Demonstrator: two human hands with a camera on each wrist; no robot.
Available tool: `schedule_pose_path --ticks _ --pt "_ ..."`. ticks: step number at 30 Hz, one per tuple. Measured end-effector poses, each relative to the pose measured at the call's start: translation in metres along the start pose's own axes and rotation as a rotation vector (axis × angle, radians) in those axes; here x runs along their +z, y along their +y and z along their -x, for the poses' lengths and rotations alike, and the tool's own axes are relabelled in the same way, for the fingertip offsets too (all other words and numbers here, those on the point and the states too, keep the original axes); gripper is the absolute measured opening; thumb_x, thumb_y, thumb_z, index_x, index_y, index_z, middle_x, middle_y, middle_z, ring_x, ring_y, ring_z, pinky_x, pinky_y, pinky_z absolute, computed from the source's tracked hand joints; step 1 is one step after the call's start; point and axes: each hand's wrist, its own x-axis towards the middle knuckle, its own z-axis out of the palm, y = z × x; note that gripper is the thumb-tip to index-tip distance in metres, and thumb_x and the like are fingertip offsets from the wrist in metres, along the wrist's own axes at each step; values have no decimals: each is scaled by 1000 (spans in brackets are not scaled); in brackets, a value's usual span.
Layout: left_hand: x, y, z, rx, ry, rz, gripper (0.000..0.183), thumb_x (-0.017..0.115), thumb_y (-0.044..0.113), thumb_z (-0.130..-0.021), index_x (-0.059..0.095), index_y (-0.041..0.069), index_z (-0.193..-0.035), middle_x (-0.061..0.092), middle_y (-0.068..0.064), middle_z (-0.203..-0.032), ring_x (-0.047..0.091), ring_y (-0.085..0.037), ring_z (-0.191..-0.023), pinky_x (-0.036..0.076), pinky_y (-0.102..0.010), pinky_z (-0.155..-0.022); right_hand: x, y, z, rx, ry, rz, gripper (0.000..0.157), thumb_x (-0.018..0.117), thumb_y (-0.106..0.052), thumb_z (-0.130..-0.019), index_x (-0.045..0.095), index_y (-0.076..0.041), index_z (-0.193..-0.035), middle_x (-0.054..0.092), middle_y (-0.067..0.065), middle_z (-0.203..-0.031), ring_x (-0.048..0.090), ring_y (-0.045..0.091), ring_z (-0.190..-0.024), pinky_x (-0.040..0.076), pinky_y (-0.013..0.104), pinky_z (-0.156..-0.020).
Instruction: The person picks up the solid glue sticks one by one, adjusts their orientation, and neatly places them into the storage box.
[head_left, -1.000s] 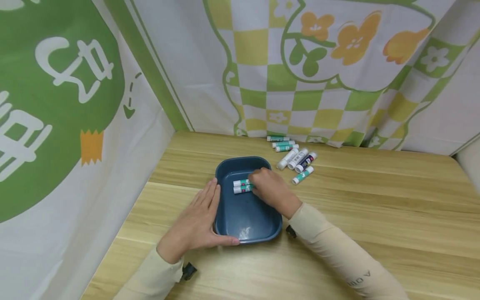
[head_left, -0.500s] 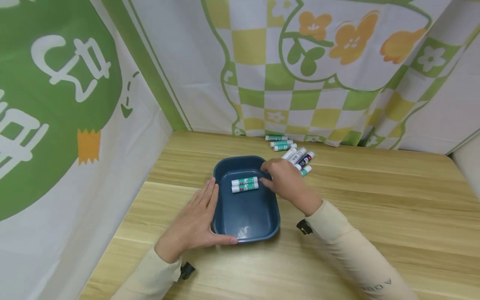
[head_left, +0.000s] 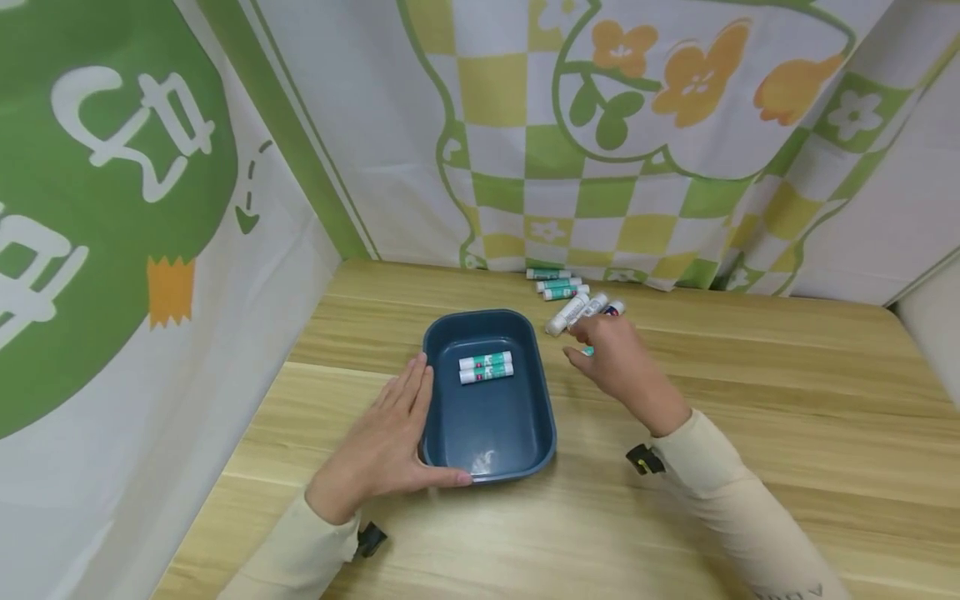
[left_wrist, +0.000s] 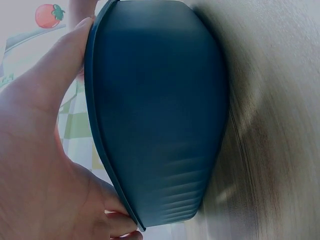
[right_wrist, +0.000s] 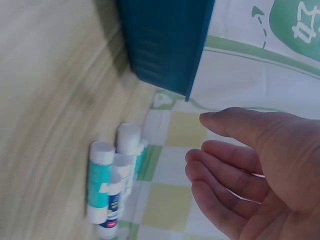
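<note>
Evidently empty, the right hand (head_left: 626,367) hovered with its fingers loosely bent and a moderate gap between thumb and forefinger, while the left hand (head_left: 386,450) lay spread wide against the tray's (head_left: 487,429) outer wall, thumb on the near rim. A green tube (right_wrist: 101,182) lay below the right hand, partly hidden; a navy tube (head_left: 613,308) and two white tubes (head_left: 567,314) lay just beyond its fingers. Two green tubes (head_left: 486,368) rested in the tray, left of that hand. A careless pinch could probably have set the neighbours rolling, being round and close together, and a low swing leftward might have clipped the tray's raised edge. Farther beyond the hand, three tubes (head_left: 558,285) crowded the curtain (head_left: 555,192), leaving little room; bare table (head_left: 750,433) to its right offered more.
</note>
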Motion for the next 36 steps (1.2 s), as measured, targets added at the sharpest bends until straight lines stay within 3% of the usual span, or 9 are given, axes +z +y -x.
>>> schedule_pose_path --ticks 9,14,21,24,29,36 --pt "0 0 0 -6 -3 1 146 66 92 -71 13 -5 -167 2 -21 -178 7 -35 -167 22 -55 -134 10 14 11 129 35 -22 21 79 -9 -93 76 10 -102 80 25 -97 78 33 -86 65 48 -76" --pt "0 0 0 -9 -2 -1 147 66 93 -71 13 -4 -167 3 -21 -178 7 -35 -167 22 -55 -134 22 22 14 190 75 -21 20 80 -12 -92 76 8 -93 79 22 -89 71 26 -72 62 42 -66" --pt "1 0 0 -12 1 -4 147 66 93 -70 14 -4 -167 3 -21 -178 8 -36 -167 22 -56 -134 32 26 13 309 131 -39 22 79 -17 -92 76 4 -87 77 20 -84 65 25 -69 56 41 -64" --pt "0 0 0 -14 0 0 147 66 93 -70 14 -4 -167 3 -20 -178 8 -35 -167 22 -56 -134 35 27 11 356 134 -35 28 78 -20 -93 70 -2 -73 68 11 -71 56 21 -63 47 36 -58" --pt "0 -1 -1 -8 2 -9 147 65 94 -70 14 -5 -167 3 -21 -178 8 -36 -167 23 -56 -134 38 27 7 421 110 -15 51 75 -26 -94 46 -15 -54 41 -2 -54 44 18 -57 34 31 -50" --pt "2 -1 -1 -8 -2 -12 147 64 95 -71 14 -5 -167 3 -21 -178 8 -35 -167 23 -56 -134 38 27 4 466 75 10 51 75 -25 -93 43 -16 -54 39 -3 -51 44 17 -51 34 30 -45"
